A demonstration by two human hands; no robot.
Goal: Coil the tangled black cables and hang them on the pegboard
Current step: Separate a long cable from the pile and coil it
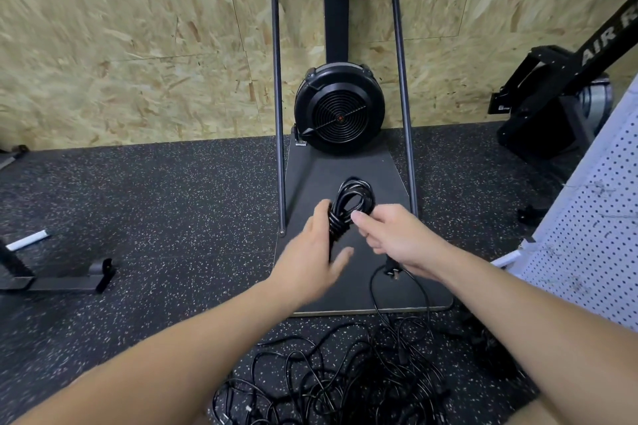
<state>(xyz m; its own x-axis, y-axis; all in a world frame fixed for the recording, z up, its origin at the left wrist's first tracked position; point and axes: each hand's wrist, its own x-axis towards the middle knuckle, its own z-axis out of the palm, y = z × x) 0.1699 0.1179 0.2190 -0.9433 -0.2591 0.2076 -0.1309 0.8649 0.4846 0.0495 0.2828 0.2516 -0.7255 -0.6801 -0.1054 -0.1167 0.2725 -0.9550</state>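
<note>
Cables first: a tangled black pile lies on the speckled rubber floor nearest you, between your forearms. One strand runs up from it past a plug to your right hand.

Your left hand is held out with fingers curled round the wrapped neck of a coiled cable, thumb spread loose below. Your right hand pinches the coil's other side, thumb on top, fingers folded under with the trailing strand. The coil's loop stands up above both hands, over the dark base plate of a fan machine.

Beyond the plate: a round black fan housing with a small red mark at its hub, framed by a grey tube rail.

To your right, a white pegboard leans at the frame edge, nothing hung on the visible part. Behind it a black rower beam reads "AIR R", the rest cut off.

Far wall is chipboard panelling.
</note>
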